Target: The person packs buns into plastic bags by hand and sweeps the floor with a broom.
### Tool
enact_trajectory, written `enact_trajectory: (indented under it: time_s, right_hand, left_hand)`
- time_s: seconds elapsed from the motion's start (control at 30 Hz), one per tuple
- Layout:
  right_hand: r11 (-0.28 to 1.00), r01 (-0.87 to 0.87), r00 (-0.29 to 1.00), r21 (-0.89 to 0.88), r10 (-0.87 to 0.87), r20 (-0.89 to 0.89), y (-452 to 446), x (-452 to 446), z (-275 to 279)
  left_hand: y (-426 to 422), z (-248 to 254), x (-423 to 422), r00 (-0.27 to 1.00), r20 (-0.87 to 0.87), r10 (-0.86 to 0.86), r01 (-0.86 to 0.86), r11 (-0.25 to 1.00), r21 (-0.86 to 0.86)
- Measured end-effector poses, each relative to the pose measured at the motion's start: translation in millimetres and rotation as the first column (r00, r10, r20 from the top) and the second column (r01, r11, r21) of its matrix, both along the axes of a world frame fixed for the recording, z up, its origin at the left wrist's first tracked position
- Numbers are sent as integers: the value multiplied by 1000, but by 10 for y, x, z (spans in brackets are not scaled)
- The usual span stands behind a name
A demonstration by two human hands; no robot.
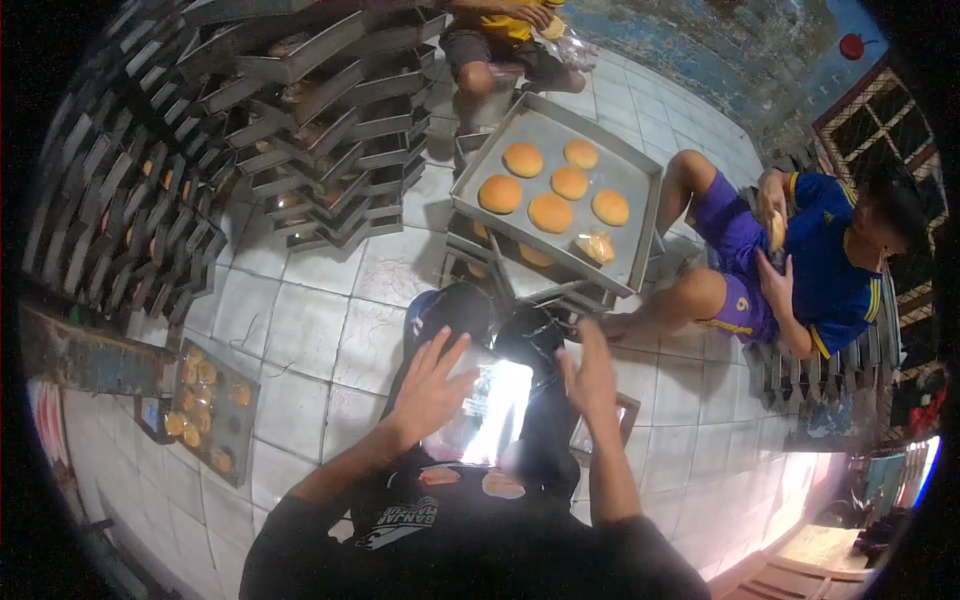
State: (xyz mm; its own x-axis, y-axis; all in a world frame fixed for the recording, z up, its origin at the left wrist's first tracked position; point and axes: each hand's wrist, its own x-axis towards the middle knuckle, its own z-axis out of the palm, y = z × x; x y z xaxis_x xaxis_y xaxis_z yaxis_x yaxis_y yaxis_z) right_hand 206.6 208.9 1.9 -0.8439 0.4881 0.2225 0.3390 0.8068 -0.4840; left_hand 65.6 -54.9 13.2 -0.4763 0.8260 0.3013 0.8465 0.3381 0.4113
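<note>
On my lap lies a shiny piece of clear plastic, perhaps a stack of bags; glare hides its details. My left hand rests at its left edge with the fingers spread. To the right of the plastic, my right hand is raised with its fingers stretched out and nothing visible in it. In front of my knees, a metal tray sits on top of other trays and carries several round golden buns. One bun in clear wrapping lies near the tray's front corner.
Tall stacks of metal trays stand at left. A floor tray holds several wrapped buns. A person in a blue shirt sits at right holding a bun; another in yellow sits beyond the tray. White tiles cover the floor.
</note>
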Motion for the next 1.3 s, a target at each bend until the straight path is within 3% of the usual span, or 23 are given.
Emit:
enact_trajectory:
  time_s: [0.03, 0.07, 0.13, 0.2, 0.23, 0.3, 0.37, 0.4, 0.43, 0.47, 0.5, 0.53, 0.6, 0.67, 0.77, 0.83, 0.97, 1.03, 1.1, 1.13, 1.23, 1.27, 1.3]
  right_hand:
    - [987, -56, 998, -148, 60, 28, -229, 65, 65]
    - [966, -200, 978, -166, 207, 23, -352, 115, 68]
    - [937, -344, 939, -67, 343, -25, -636, 51, 517]
    - [909, -403, 914, -105, 405, -1, -589, 81, 579]
    - [863, -486, 868, -135, 495, 35, -540, 97, 632]
    - [826, -507, 852, -248, 524, 1, -370, -3, 948]
    - [682, -561, 811, -469, 568, -144, -6, -237, 1071]
    - [679, -486, 864, -550, 469, -185, 216, -433, 1047]
    - [545, -322, 940, -774, 283, -192, 437, -673, 1030]
    - [589, -159, 985, -793, 45, -164, 591, -953, 953]
    - [779, -208, 967, -591, 73, -244, 1029, -1253, 522]
    - [831, -127, 987, -542, 53, -150, 1240, -1529, 391]
    - [912, -65, 998, -404, 54, -38, 1575, -2023, 80]
    - [967, -19, 998, -253, 33, 51, 1827, -2444, -291]
    - [990, 38, 945, -138, 9, 326, 2039, -2905, -802]
    - [959, 271, 948, -78, -252, 194, 1851, -2994, -907]
    - [989, 134, 949, -55, -112, 293, 1324, -2732, -62]
    - [998, 45, 996, 40, -48, 79, 1260, -2538, -314]
    - [943, 20, 996, -333, 10, 89, 1372, -2545, -625]
    - [945, 15, 998, -328, 4, 57, 1302, -2472, -413]
    - [896, 6, 1000, -445, 1, 17, 983, -2014, 196]
    - [675, -82, 982, -734, -71, -175, 801, -1802, 379]
    - [380, -239, 924, -894, -195, -330, 685, -1636, 477]
  left_hand:
    - [-56, -73, -8, 999, -15, -51, 51, 999, -1]
    - [-116, -112, 18, 993, -25, -116, 116, 993, -8]
    - [-144, -93, 37, 981, -61, -183, 186, 982, 46]
    - [-80, 47, 72, 962, -105, -254, 264, 959, 103]
    - [11, 258, 191, 905, 404, -132, 11, 958, 287]
    - [66, 324, 128, 571, 816, -88, -308, 899, 312]
    - [-51, 193, -195, 117, 993, -4, 136, 991, -12]
    - [-42, 133, -235, 105, 994, -22, 133, 991, 7]
    - [-17, 79, -264, 60, 996, -67, -87, 994, 72]
    - [-13, 21, -297, 23, 993, -116, -307, 945, 117]
    - [-18, -132, -369, 55, 983, -173, -412, 893, 180]
    - [37, -88, -390, 63, 981, -186, -419, 887, 195]
    - [150, 43, -408, -8, 965, -261, -680, 709, 186]
    - [54, -460, -342, -50, 943, -329, -668, 713, 213]
    - [162, -297, -302, -9, 979, -206, -651, 744, 150]
    - [172, -283, -344, -4, 989, -150, -644, 757, 112]
    - [203, -283, -364, 14, 986, -166, -652, 746, 135]
    - [196, -400, -354, 34, 974, -225, -659, 727, 191]
    - [211, -336, -375, 22, 961, -275, -645, 731, 223]
    - [219, -253, -376, 51, 959, -280, -634, 732, 248]
    - [131, -266, -424, -52, 923, -381, -754, 622, 214]
    - [66, -254, -468, -29, 921, -389, -745, 622, 240]
    - [66, -227, -541, -67, 908, -414, -759, 611, 222]
